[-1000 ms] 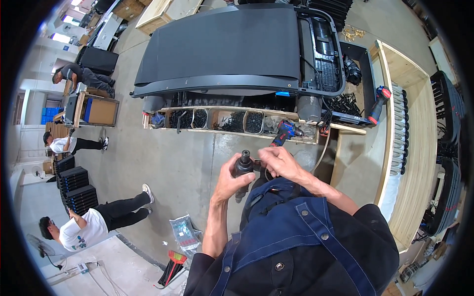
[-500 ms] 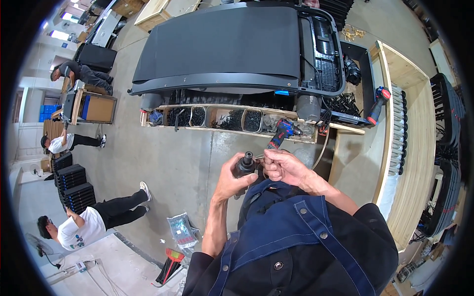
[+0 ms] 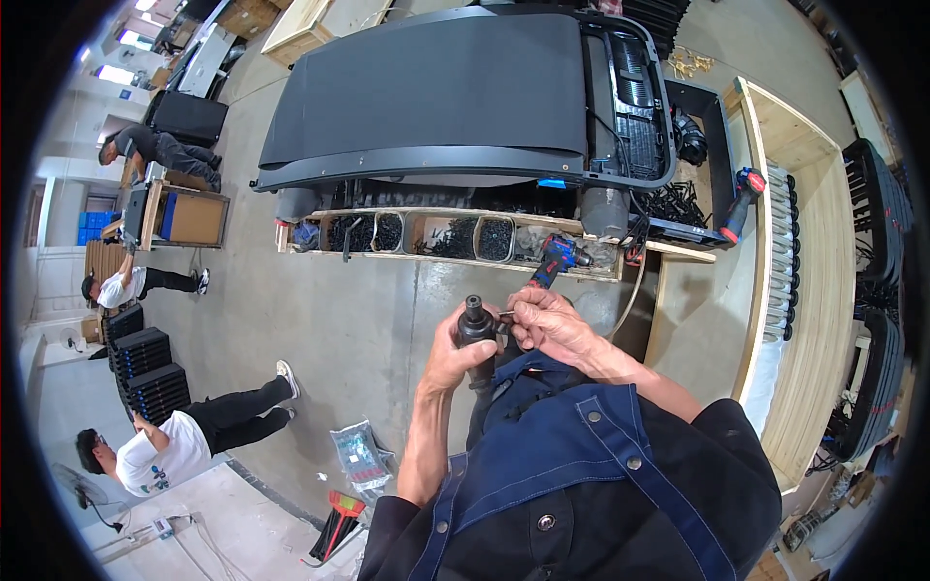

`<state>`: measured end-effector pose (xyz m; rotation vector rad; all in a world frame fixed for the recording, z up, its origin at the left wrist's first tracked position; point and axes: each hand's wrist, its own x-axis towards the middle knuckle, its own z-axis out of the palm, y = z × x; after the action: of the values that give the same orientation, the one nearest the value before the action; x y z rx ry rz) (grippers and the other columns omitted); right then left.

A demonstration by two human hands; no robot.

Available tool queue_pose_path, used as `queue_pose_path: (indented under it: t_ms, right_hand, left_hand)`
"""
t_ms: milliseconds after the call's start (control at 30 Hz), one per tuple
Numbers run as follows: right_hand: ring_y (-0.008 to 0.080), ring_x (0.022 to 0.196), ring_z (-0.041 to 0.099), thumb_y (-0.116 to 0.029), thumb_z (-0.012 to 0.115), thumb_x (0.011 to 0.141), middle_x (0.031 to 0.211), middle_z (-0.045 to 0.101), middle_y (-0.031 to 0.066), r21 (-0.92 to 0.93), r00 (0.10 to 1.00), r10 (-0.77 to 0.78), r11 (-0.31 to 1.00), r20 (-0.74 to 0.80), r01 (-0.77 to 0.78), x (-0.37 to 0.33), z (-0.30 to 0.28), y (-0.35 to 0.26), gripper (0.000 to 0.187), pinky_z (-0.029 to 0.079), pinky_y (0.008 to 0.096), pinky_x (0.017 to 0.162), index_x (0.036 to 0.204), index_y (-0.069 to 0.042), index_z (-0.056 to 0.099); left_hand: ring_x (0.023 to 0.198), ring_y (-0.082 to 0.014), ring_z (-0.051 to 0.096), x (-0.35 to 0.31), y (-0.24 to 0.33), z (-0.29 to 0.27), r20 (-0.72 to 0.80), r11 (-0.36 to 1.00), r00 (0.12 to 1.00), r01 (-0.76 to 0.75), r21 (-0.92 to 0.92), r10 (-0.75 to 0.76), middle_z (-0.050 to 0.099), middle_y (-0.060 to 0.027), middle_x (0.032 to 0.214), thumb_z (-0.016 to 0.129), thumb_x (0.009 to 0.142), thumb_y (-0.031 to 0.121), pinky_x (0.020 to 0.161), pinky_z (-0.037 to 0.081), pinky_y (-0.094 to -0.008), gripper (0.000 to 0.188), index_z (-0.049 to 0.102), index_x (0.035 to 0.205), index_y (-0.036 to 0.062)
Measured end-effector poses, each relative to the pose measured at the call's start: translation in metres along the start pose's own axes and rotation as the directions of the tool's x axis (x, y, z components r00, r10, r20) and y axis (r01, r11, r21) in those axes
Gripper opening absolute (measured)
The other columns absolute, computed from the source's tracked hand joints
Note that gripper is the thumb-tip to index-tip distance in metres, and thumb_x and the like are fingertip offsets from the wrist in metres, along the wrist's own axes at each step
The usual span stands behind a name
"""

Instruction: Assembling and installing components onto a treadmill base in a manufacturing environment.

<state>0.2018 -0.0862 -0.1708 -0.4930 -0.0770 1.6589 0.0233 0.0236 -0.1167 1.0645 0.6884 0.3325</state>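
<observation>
Head view looks down at two bare hands held close to the chest, over a blue apron (image 3: 581, 465). Left hand (image 3: 455, 353) is wrapped tight around a black power tool (image 3: 476, 329). The tool stands upright, and its round top end pokes out above the curled fingers. Right hand (image 3: 547, 324) is just beside it on the right. Its fingertips (image 3: 513, 324) are pinched on a small dark piece at the side of the tool, just under the top. What that piece is, is too small to tell.

Past the hands, a long wooden tray (image 3: 455, 237) holds heaps of black screws in boxes. A blue and red drill (image 3: 557, 257) lies at its right end. Behind the tray sits a big black treadmill (image 3: 426, 87). Another red and blue drill (image 3: 741, 198) rests on the wooden bench (image 3: 804, 290) to the right. Three other people (image 3: 174, 441) work far off to the left.
</observation>
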Motion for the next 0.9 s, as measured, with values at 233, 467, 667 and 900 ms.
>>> queue_pose_path:
  t_ms: [233,467,667,900]
  right_hand:
    - [0.0117,0.068,0.059,-0.032,0.068,0.102,0.090,0.067,0.0029,-0.014,0.981,0.123,0.992,-0.153,-0.127,0.006,0.004,-0.001,0.023,0.045,0.0243,0.055,0.100,-0.009,0.070]
    - [0.0091,0.052,0.055,-0.060,0.045,0.107,0.061,0.054,-0.0002,-0.695,0.955,-0.137,0.714,-0.263,-0.089,0.000,0.014,-0.022,0.065,0.041,0.0236,0.047,0.080,-0.004,0.063]
    - [0.0074,0.056,0.055,-0.057,0.046,0.108,0.065,0.060,0.0012,-0.843,0.981,-0.102,0.532,-0.163,-0.085,-0.001,0.039,-0.030,0.065,0.041,0.0268,0.048,0.080,-0.001,0.065]
    - [0.0123,0.061,0.051,-0.029,0.061,0.105,0.065,0.054,0.0046,-0.947,0.865,-0.498,0.301,-0.056,0.112,-0.011,0.022,-0.012,0.034,0.042,0.0349,0.056,0.087,-0.001,0.058]
  left_hand:
    - [0.078,-0.0208,0.068,-0.001,-0.002,-0.007,0.059,0.998,0.998,0.026,-0.054,-0.023,0.066,-0.0153,0.106,0.088,0.066,0.038,0.071,0.053,-0.0338,0.066,0.062,0.114,0.0001]
    - [0.079,-0.0207,0.069,-0.002,-0.004,-0.012,0.046,1.000,0.999,0.002,-0.029,0.000,0.066,-0.0193,0.111,0.087,0.068,0.036,0.072,0.053,-0.0340,0.066,0.062,0.116,-0.0011]
    - [0.093,-0.0146,0.065,0.000,-0.001,-0.012,0.049,0.998,0.998,0.033,0.053,-0.036,0.069,-0.0065,0.107,0.087,0.073,0.028,0.087,0.052,-0.0320,0.056,0.064,0.116,0.0009]
    - [0.104,-0.0144,0.063,-0.002,0.010,-0.005,0.034,0.990,0.999,0.017,0.141,-0.022,0.069,-0.0054,0.110,0.088,0.076,0.026,0.098,0.050,-0.0327,0.053,0.067,0.118,0.0012]
